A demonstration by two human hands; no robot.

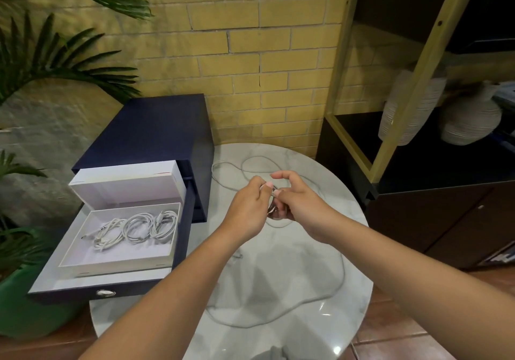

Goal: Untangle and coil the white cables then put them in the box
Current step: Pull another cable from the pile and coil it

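A long white cable (338, 281) lies in loose loops over the round marble table (292, 340). Above the table's middle, my left hand (248, 206) pinches a strand of it between thumb and fingers. My right hand (299, 201) grips a small coil of the same cable just to the right, the two hands nearly touching. The open white box (83, 259) sits in the pulled-out drawer on the left. Three coiled white cables (136, 228) lie inside it.
The dark blue drawer cabinet (156, 128) stands at the table's left, its drawer (83, 290) jutting toward me. Palm leaves and a green pot (25, 298) fill the far left. A dark shelf unit with ribbed white vases (471, 120) stands at the right.
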